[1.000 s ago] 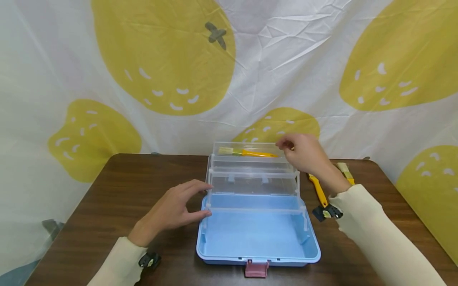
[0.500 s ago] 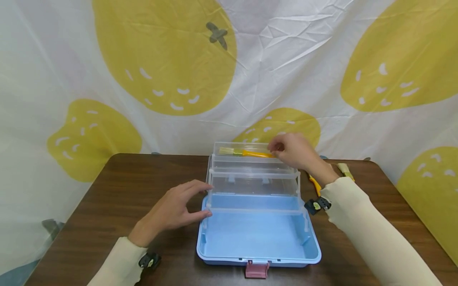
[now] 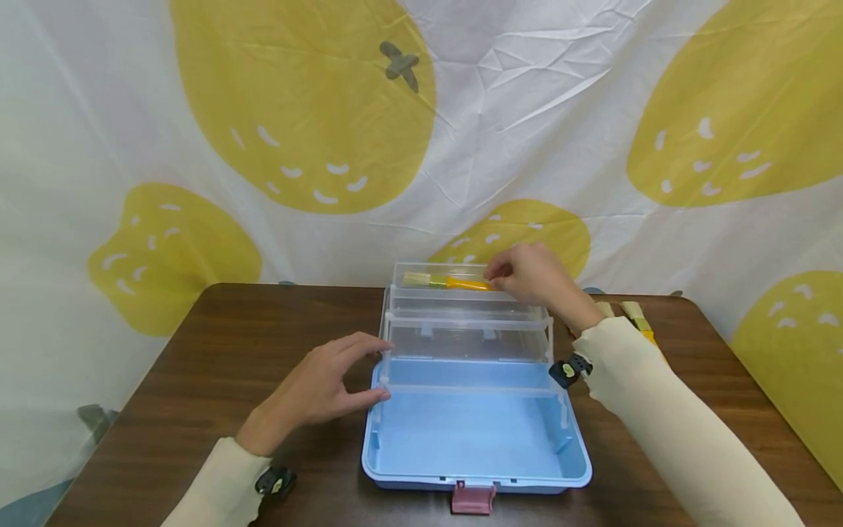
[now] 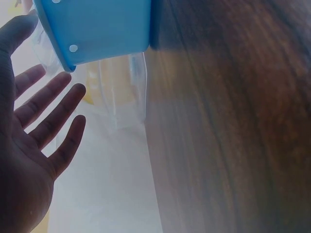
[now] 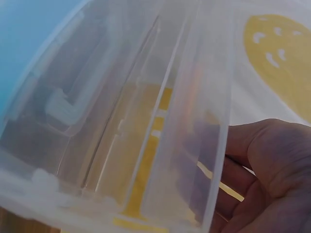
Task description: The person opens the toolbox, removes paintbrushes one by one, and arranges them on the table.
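Note:
A light blue plastic box (image 3: 474, 439) stands with its clear lid and clear tiers raised at the back. A paintbrush (image 3: 461, 283) with a yellow handle and pale bristles lies lengthwise in the top clear tray (image 3: 441, 269). My right hand (image 3: 530, 274) pinches the handle toward its right end, fingers covering that end. Through the tray wall in the right wrist view, those fingers look blurred beside an orange streak. My left hand (image 3: 323, 384) is at the box's left side, fingers extended and thumb tip right at the rim; the left wrist view shows its fingers (image 4: 53, 116) spread.
Two more paintbrushes lie on the table at the right; pale bristles (image 3: 636, 313) of one show past my sleeve (image 3: 665, 410), which partly hides them. A pink latch (image 3: 473, 499) hangs from the box front. Behind the dark wooden table (image 3: 283, 315) hangs a fruit-print cloth (image 3: 316, 241).
My right hand has shifted left along the brush handle, covering more of it, while the bristle end has stayed in place. My left hand and the box have kept still.

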{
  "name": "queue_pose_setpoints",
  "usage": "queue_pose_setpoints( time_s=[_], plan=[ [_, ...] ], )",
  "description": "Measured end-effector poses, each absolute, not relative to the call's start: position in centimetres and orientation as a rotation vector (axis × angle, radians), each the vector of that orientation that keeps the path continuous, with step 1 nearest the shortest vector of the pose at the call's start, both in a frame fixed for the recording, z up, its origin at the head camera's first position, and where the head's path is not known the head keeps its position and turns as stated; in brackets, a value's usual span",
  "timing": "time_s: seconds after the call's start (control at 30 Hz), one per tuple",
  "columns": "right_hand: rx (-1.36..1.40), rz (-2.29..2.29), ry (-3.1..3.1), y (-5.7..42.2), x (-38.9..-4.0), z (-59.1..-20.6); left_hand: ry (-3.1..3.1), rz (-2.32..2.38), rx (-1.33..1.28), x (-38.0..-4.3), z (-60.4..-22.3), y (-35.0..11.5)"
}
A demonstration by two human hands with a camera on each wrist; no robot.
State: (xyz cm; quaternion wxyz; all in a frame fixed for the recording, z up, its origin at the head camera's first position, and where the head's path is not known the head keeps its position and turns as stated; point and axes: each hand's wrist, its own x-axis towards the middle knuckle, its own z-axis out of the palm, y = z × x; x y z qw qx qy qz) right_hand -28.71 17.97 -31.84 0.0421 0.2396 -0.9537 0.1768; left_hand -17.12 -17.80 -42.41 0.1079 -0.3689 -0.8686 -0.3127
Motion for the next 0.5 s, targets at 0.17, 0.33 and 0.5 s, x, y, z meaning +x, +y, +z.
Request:
queue_pose_setpoints(
  time_s=[0.17, 0.33, 0.5],
  plan=[
    [0.728, 0.527, -2.917, 17.75, -28.85, -31.96, -2.556, -0.921, -1.089, -17.16, -42.39, -17.78],
    [0.717, 0.497, -2.923, 17.47, -29.12, -32.1, -2.561, -0.923, -1.091, -17.17, -42.36, -17.79],
    [0.707, 0.477, -2.927, 17.21, -29.14, -32.0, -2.563, -0.922, -1.091, -17.17, -42.34, -17.8]
  ],
)
